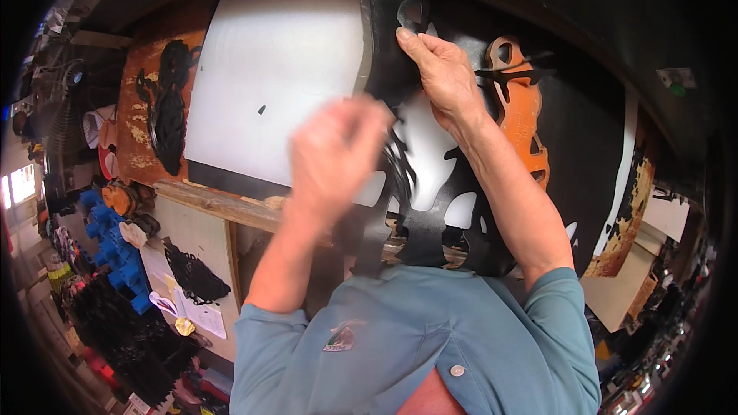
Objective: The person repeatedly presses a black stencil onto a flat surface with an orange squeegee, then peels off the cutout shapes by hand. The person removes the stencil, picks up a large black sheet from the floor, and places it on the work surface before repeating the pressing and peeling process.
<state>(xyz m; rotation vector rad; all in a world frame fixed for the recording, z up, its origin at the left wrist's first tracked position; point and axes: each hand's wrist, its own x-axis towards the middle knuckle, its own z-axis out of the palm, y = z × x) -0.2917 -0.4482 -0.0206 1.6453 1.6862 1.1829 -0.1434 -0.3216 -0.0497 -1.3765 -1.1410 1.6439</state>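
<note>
A black sheet (584,131), which looks like leather, covers the right of the work surface and hangs over its near edge, with cut-out openings in its near part. My right hand (446,77) is closed in a pinch at the sheet's far left, on a looped black cut piece (413,14). My left hand (338,154) is raised over the edge of the white board (261,54), smeared by motion; its fingers look curled, but whether they hold anything is unclear. Beside my right forearm, an orange cutting die (523,119) with openings lies on the sheet.
A small black scrap (261,110) sits on the white board. Further left, a stack of black cut pieces (169,104) rests on a worn brown surface. Below it are a wooden rail (219,204), another black pile (196,273) on papers, and blue objects (115,246).
</note>
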